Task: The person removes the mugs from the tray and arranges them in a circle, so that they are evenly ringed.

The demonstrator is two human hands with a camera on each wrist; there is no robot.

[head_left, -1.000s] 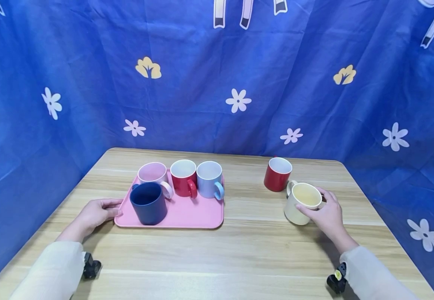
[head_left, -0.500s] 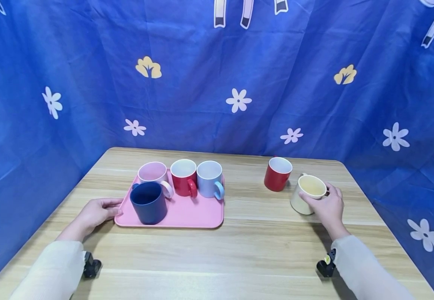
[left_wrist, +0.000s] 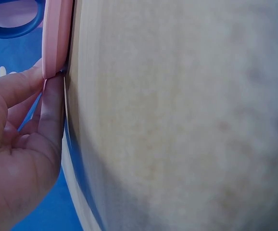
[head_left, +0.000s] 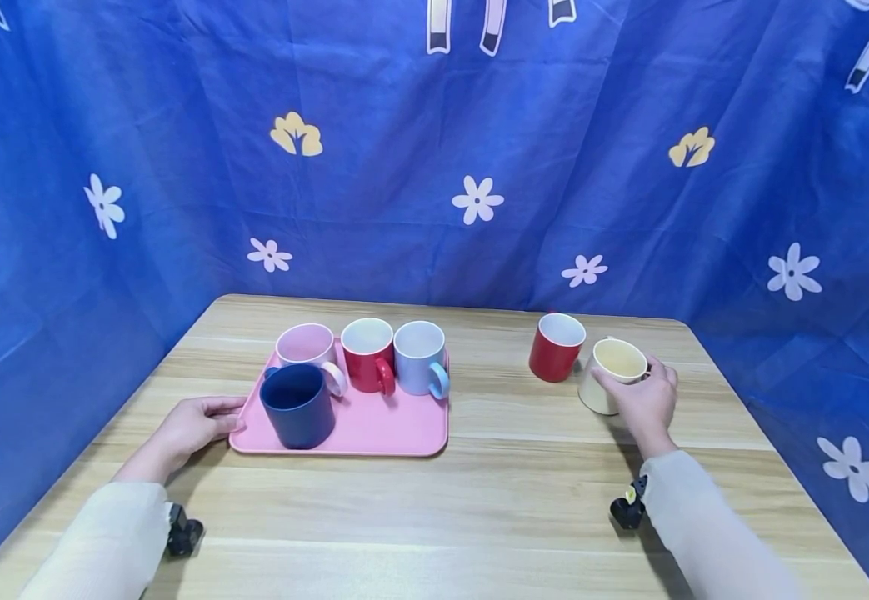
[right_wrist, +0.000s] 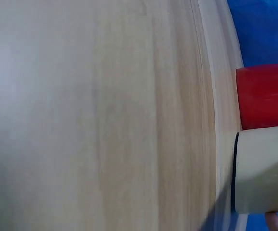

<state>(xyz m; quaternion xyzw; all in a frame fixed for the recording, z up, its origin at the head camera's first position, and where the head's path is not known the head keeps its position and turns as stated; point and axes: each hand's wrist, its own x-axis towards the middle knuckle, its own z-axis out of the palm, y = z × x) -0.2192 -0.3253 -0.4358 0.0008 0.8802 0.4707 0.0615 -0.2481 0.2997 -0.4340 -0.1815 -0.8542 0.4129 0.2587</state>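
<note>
the right hand (head_left: 642,402) grips the cream mug (head_left: 609,377) near the far right corner of the desk (head_left: 494,500), its fingers curled round the side and rim of the mug. the mug leans a little toward the red mug (head_left: 556,347) standing just beside it on the left; from the head view i cannot tell whether the two touch. in the right wrist view the cream mug (right_wrist: 264,168) and the red mug (right_wrist: 266,101) appear edge to edge.

the left hand (head_left: 192,425) rests flat on the desk at the left edge of the pink tray (head_left: 397,429), fingers relaxed and mostly straight, fingertips (left_wrist: 50,103) touching the tray's rim (left_wrist: 57,36).

the tray lies on the left half of the desk. on it stand a dark blue mug (head_left: 297,406) at the near left corner, and behind it a row of three: a pink mug (head_left: 308,351), another red mug (head_left: 369,354) and a light blue mug (head_left: 421,357), close together.

a blue cloth with flowers (head_left: 434,167) hangs behind and around the desk.
</note>
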